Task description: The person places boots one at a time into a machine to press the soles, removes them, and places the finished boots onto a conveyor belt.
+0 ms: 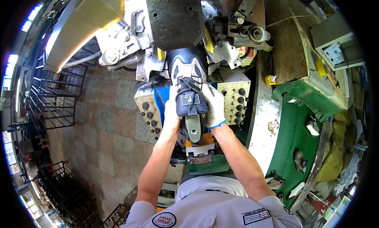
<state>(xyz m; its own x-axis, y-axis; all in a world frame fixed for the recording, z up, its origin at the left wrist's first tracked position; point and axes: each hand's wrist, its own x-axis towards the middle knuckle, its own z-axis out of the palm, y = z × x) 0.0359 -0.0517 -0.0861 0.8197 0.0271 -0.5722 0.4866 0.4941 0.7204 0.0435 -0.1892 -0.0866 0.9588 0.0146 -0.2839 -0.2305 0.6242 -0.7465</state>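
Observation:
A grey and black lace-up shoe, fitted on a greenish-grey last, sits in the middle with its toe pointing away from me. Its toe end lies beneath the dark metal head of a machine. My left hand is closed along the shoe's left side. On the opposite side my right hand, in a white knitted glove with a blue cuff, grips the shoe too. The fingertips of both hands are partly hidden by the shoe. An orange and white machine support lies just below the heel.
Control panels with black knobs flank the shoe, one on the left and one on the right. A green-covered bench with shoe pieces stands at right. Black metal racks stand at left. A yellow lamp housing overhangs the upper left.

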